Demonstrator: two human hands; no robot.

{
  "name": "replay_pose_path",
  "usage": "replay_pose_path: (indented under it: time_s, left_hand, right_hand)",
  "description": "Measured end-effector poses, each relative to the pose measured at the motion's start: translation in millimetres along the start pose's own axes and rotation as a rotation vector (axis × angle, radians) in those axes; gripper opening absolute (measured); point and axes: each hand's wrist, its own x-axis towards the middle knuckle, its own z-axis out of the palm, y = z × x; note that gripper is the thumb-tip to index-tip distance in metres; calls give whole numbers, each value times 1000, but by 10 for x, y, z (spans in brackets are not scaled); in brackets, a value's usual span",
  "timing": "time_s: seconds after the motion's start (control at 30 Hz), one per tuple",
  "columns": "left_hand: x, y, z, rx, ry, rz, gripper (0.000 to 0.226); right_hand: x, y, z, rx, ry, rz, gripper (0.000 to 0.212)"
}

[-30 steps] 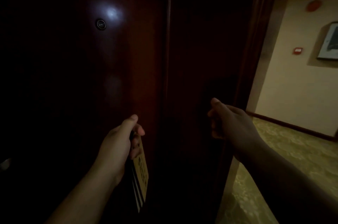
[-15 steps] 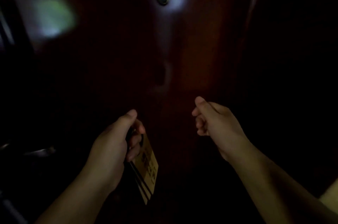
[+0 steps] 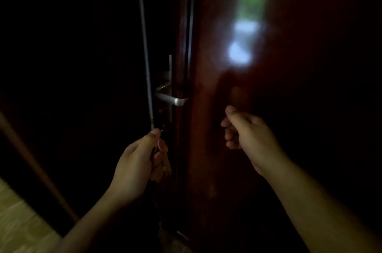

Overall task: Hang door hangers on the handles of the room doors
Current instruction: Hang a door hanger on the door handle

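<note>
Dark door [image 3: 206, 149]: hangers [image 3: 162, 169] in left hand [image 3: 136, 166]

The metal handle [image 3: 171, 98] at the door [image 3: 206, 149] edge has come into view above the left hand [image 3: 134, 168].

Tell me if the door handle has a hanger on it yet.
Not yet: the metal lever handle shows bare, and the left hand holds the hangers below it.

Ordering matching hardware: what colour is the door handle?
The door handle is silver; head view.
</note>
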Motion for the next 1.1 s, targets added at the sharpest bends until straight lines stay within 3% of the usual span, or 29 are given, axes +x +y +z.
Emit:
replay_pose_path:
  time_s: [0.13, 0.4, 0.53, 0.67, 0.8, 0.93, 1.1]
  left_hand:
    - [-208, -103, -234, 155, 233, 2, 53]
    - [-32, -196, -443, 153, 247, -22, 48]
    - [316, -204, -456, 78, 294, -150, 40]
    - [728, -265, -427, -25, 247, -234, 30]
    - [1109, -419, -364, 129, 85, -136, 52]
    - [1353, -556, -97, 152, -33, -267, 66]
    - [1551, -645, 146, -61, -94, -362, 72]
  right_hand:
    - [92, 115, 248, 8, -112, 18, 38]
    - [407, 271, 568, -44, -147, -14, 31]
    - [635, 295, 721, -130, -115, -73, 19]
    - [866, 281, 791, -188, -16, -136, 38]
    - [953, 383, 800, -257, 8, -137, 51]
    - [1113, 369, 718, -122, 101, -4, 74]
    - [1134, 438, 744, -244, 157, -44, 74]
